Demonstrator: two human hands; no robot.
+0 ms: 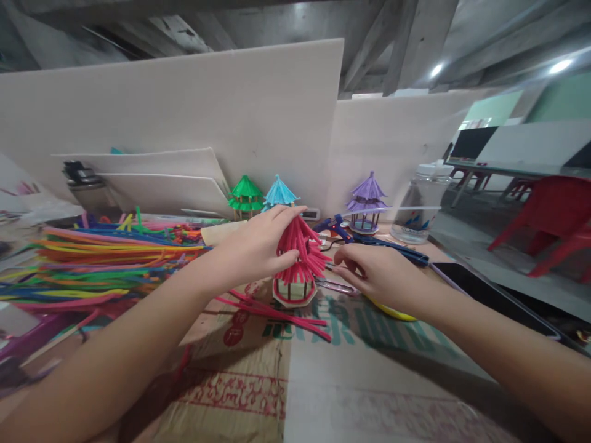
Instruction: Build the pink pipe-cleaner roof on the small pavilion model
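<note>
A small model pavilion [296,292] with a pink pipe-cleaner roof stands upright on the cardboard before me. My left hand [258,246] grips its roof from the left, thumb on the near side and fingers over the top. Just right of the roof is my right hand [364,271], its fingers curled together. A thin dark tip shows at those fingertips, too small to name. Loose pink pipe cleaners [286,319] lie in front of the model. Metal tweezers [339,287] rest on the table beneath my right hand, close to a yellow curved thing [392,312].
Bundled coloured pipe cleaners [111,252] spread across the left. Green [245,197], blue [279,192] and purple [368,200] pavilions stand behind, near a blue glue gun [336,227]. A clear jar [418,206] and a phone [494,298] are at right. White boards [184,117] rise behind.
</note>
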